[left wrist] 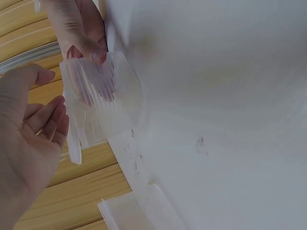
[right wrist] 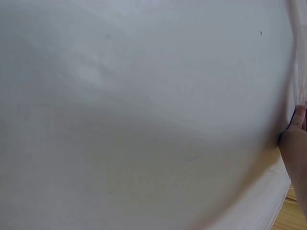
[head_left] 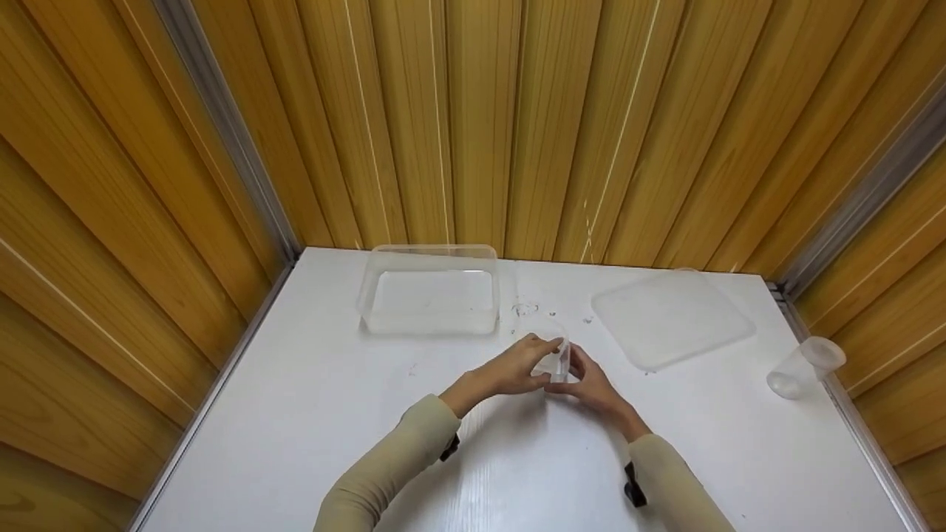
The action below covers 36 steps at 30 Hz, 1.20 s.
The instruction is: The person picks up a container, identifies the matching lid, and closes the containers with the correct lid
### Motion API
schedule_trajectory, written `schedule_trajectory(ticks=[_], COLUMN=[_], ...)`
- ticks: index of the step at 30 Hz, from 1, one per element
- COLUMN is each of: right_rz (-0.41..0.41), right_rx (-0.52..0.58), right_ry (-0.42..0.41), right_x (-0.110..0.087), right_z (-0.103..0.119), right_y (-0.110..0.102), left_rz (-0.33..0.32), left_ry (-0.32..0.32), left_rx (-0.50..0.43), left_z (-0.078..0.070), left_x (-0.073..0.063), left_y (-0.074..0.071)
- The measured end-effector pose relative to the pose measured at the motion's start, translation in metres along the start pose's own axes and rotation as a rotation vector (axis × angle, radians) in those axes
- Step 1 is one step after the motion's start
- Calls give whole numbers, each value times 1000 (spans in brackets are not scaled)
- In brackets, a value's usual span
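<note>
A small clear plastic container (head_left: 559, 363) with ribbed sides stands between the hands near the table's middle. My right hand (head_left: 593, 384) grips it, the thumb pressed on its side in the left wrist view. There, a separate-looking strip along the container's edge (left wrist: 73, 139) slants beside the ribbed wall. My left hand (left wrist: 29, 124) is at this edge, thumb and fingers apart and loosely bent. Its fingertips reach the edge; whether the thumb touches is unclear. In the right wrist view the container (right wrist: 301, 62) shows only at the right border, beside a hand (right wrist: 297, 139).
A clear rectangular box (head_left: 367, 310) stands at the back left of the white table (head_left: 295, 414). Its flat translucent lid-like sheet (head_left: 672, 319) lies back right. Near the right edge, a clear cup (head_left: 805, 366) rests. Small dark marks dot the tabletop; wood-patterned walls surround it.
</note>
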State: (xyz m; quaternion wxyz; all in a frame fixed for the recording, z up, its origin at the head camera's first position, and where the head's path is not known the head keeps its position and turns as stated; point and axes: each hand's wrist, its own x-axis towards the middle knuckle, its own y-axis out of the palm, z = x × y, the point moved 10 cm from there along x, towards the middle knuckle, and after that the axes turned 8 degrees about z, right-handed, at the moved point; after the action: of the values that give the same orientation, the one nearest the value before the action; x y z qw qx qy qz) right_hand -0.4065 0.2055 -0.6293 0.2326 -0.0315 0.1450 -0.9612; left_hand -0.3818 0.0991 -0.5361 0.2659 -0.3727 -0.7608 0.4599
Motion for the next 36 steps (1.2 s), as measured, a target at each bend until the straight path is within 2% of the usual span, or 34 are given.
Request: schedule_trajectory(ticks=[3,6,10,13,17,20,24,26,29,32,36], right_rz=[6,12,1,-12,-22,-21,-33,-39,-42,-39,-33], right_rx=[-1,0,20,29,27,12,-2,-4,-7,17,29], right_ry=[-4,-4,23,43,56,66,65,59,61,61,44], right_x=[-1,-1,-1,-1,-1,0,1,2,2,1,1], right_z=[1,1,-1,-3,-3,-4,-4,-3,-4,-6,-4], right_y=[1,1,1,0,-1,0,-1,-2,-3,-2,-1], left_rz=[31,14,-118,-215,-273,-330,-404,-395,-329,-255,-206], left_ry=[-3,1,18,16,2,-33,-154,-221,-281,-304,-309], left_rx=[-2,-25,-96,-193,-273,-222,-73,-46,-127,-246,-300], left_z=[-3,-4,-2,5,13,18,31,39,51,59,61], left_x=[-1,-1,0,2,3,1,-5,-7,-7,-6,-5], left_y=[7,8,-5,-15,-20,-25,-33,-34,-27,-19,-14])
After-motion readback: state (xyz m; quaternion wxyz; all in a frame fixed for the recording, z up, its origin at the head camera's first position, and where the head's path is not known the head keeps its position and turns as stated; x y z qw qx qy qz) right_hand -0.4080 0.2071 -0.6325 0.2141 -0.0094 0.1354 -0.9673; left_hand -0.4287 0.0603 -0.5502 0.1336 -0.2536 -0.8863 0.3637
